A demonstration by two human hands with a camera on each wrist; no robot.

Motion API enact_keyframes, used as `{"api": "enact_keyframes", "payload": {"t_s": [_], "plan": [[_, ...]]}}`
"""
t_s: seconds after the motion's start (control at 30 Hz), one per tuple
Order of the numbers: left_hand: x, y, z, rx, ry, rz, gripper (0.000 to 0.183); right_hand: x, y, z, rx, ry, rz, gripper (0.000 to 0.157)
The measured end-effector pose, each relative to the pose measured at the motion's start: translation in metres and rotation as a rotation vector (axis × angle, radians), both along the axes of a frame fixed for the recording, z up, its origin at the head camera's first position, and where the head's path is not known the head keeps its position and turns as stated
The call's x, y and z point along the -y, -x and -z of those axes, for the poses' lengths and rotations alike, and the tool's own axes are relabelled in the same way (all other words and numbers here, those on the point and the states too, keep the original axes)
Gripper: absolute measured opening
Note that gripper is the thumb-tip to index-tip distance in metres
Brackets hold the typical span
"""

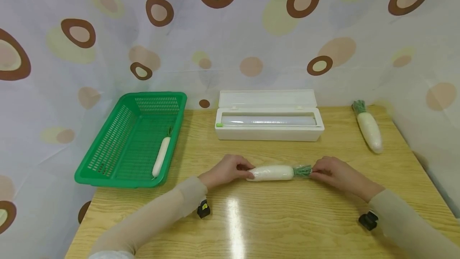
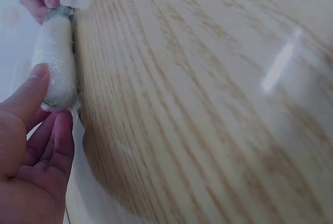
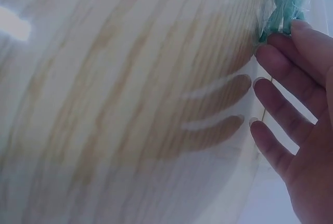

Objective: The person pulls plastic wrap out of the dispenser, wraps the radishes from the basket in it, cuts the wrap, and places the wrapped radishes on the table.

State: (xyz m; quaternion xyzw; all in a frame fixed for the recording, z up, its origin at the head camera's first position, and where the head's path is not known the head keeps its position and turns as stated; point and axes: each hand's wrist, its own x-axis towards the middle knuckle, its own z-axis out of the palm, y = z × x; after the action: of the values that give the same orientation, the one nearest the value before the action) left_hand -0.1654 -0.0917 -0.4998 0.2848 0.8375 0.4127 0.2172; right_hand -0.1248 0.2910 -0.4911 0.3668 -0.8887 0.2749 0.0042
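Note:
A white radish [image 1: 274,173] wrapped in clear film lies crosswise on the wooden table, its green leafy end [image 1: 302,171] to the right. My left hand [image 1: 230,170] holds its blunt end, thumb on one side and fingers on the other in the left wrist view, where the wrapped root [image 2: 56,60] shows. At the opposite end, my right hand [image 1: 336,174] pinches the tip of the film-covered greens [image 3: 285,11] between thumb and index finger. The other fingers of that hand are spread out.
Behind the radish stands a white film dispenser box [image 1: 269,133], lid raised, with a roll of clear film [image 1: 267,120] inside. On the left a green basket [image 1: 97,181] contains one bare radish [image 1: 161,157]. Another wrapped radish [image 1: 369,131] lies at the table's back right.

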Motion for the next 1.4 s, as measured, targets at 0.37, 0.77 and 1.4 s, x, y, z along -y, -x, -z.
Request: {"api": "enact_keyframes", "payload": {"t_s": [0.37,0.77,1.4], "plan": [[-0.001,0.000,0.001,-0.014,0.026,0.080,0.040,0.003,-0.003,-0.001,-0.033,-0.022,0.083,0.016],[-0.013,-0.032,-0.002,-0.072,0.085,0.031,0.033,0.022,-0.006,-0.016,-0.051,-0.105,0.343,0.017],[-0.032,-0.058,0.001,-0.117,0.085,-0.022,0.038,0.061,-0.036,-0.001,-0.232,-0.133,-0.030,0.041]]}}
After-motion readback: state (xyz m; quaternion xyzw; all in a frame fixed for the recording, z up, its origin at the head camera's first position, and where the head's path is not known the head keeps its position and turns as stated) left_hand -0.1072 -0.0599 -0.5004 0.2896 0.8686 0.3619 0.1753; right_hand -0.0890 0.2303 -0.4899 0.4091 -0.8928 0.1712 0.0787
